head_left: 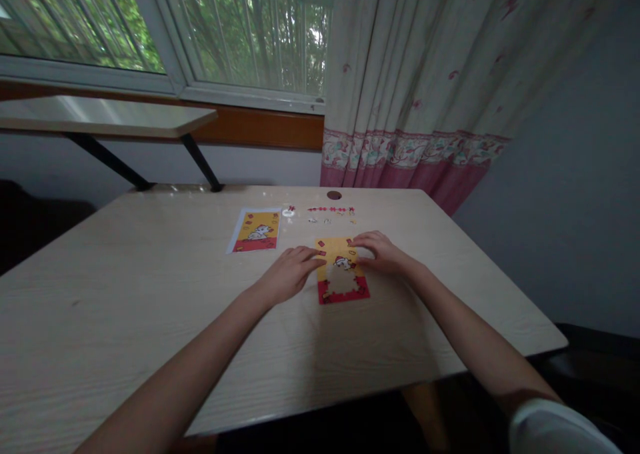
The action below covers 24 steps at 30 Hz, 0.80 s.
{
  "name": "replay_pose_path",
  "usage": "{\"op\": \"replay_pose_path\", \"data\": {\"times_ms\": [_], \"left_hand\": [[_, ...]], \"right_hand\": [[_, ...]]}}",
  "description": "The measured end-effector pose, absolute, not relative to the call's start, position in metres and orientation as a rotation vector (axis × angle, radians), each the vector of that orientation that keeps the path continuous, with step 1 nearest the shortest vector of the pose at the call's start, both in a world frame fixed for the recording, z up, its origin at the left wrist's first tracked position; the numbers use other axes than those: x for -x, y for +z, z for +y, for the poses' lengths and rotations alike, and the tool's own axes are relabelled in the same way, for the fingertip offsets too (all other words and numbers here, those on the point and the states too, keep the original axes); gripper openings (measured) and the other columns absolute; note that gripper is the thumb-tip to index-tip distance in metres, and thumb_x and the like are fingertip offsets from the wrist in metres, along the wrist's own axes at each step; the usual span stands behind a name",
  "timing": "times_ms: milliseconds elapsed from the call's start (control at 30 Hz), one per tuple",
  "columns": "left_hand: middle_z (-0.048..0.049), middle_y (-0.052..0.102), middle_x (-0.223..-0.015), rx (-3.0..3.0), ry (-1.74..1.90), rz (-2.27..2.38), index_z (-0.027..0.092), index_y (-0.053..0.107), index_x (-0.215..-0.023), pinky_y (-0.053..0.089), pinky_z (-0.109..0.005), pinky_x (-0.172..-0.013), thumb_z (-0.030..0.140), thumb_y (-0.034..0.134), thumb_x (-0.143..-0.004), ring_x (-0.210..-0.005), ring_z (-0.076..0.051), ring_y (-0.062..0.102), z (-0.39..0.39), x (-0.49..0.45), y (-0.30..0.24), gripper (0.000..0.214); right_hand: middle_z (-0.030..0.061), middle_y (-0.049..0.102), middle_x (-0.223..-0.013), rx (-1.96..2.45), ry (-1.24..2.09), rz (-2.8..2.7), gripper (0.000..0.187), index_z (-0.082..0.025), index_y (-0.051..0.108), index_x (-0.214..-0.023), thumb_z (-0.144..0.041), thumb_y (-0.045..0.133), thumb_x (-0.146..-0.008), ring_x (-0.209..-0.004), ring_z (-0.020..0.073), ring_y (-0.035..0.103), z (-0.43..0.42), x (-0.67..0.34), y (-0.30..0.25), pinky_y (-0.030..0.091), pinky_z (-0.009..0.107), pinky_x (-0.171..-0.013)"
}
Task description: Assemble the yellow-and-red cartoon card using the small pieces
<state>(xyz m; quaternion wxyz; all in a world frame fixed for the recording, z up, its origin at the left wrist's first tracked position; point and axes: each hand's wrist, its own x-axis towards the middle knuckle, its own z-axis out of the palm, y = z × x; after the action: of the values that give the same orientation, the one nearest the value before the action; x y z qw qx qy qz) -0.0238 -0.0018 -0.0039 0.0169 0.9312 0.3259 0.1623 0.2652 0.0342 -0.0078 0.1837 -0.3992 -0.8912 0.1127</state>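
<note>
A partly assembled jigsaw puzzle [334, 246], yellow above and red below, lies on the table with a white cartoon animal's head in its middle. Below that head a ragged gap shows the tabletop. My left hand [290, 274] rests at the puzzle's left edge, thumb and fingers apart, fingertips touching it. At the right edge, my right hand [381, 253] curves with its fingers spread, index finger near the top corner and thumb lower down. Neither hand visibly holds a piece. Behind the puzzle runs a row of loose red pieces [333, 209], with several pale pieces [327, 221] in front.
A printed picture [274, 222] of the same design lies left of the puzzle on the wooden table [150, 294]. A small round white item [289, 213] sits beside it. A raised shelf [125, 117] stands at the back left; a curtain [400, 74] hangs behind the table.
</note>
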Motion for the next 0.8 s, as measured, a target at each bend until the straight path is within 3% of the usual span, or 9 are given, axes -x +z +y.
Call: {"op": "replay_pose_path", "data": {"times_ms": [400, 667, 800], "left_hand": [[-0.0087, 0.053, -0.125, -2.873, 0.482, 1.039, 0.022, 0.053, -0.117, 0.041, -0.039, -0.091, 0.003, 0.038, -0.083, -0.117, -0.021, 0.047, -0.001, 0.023, -0.009, 0.041], [-0.0095, 0.053, -0.124, -2.870, 0.443, 1.067, 0.021, 0.051, -0.118, 0.042, -0.039, -0.090, 0.003, 0.040, -0.082, -0.114, -0.022, 0.049, -0.002, 0.021, -0.006, 0.042], [-0.0094, 0.051, -0.126, -2.877, 0.429, 1.055, 0.021, 0.049, -0.119, 0.042, -0.039, -0.090, 0.002, 0.041, -0.080, -0.115, -0.023, 0.048, -0.002, 0.022, -0.005, 0.044]], "right_hand": [[0.0076, 0.056, -0.118, 1.386, 0.305, -2.418, 0.056, -0.023, 0.055, -0.118, -0.050, 0.066, -0.071, -0.111, 0.0247, 0.042, 0.019, -0.238, -0.005, 0.031, 0.041, -0.093], [0.0071, 0.055, -0.119, 1.383, 0.342, -2.404, 0.052, -0.024, 0.055, -0.118, -0.049, 0.063, -0.073, -0.112, 0.0246, 0.041, 0.021, -0.240, -0.007, 0.031, 0.041, -0.094], [0.0059, 0.059, -0.115, 1.362, 0.375, -2.331, 0.040, -0.022, 0.058, -0.114, -0.044, 0.055, -0.081, -0.108, 0.0221, 0.047, 0.036, -0.241, -0.009, 0.033, 0.038, -0.094]]}}
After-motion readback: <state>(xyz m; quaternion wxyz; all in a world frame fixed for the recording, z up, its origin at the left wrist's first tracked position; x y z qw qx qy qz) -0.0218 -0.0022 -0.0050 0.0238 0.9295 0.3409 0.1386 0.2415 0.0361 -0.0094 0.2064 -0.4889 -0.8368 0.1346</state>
